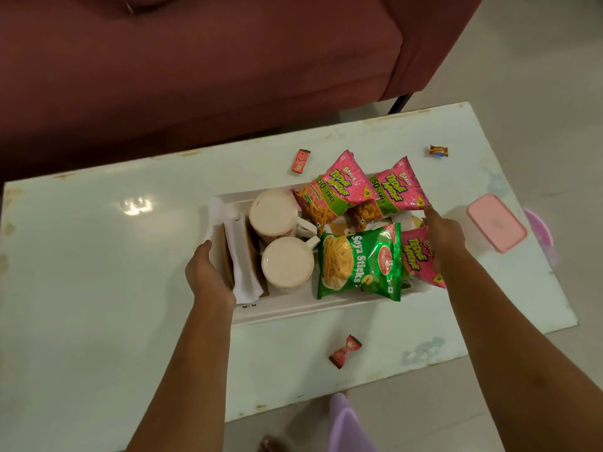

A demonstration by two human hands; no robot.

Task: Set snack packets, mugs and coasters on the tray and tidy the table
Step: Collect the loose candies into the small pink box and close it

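A white rectangular tray [293, 309] lies on the pale table [98, 272]. In it stand two white mugs [287, 264] side by side, with brown coasters and white napkins [243, 256] at the left end. A green Soya Sticks packet [359, 262] and three pink Tedhe Medhe packets [336, 187] fill the right half. My left hand [205, 272] grips the tray's left end. My right hand [445, 239] holds the right end, over a pink packet.
Small wrapped sweets lie loose on the table: a red one [345, 351] in front of the tray, a red sachet [301, 160] and an orange one [439, 151] behind it. A pink lidded box [496, 222] sits at the right edge. A maroon sofa [195, 60] stands beyond.
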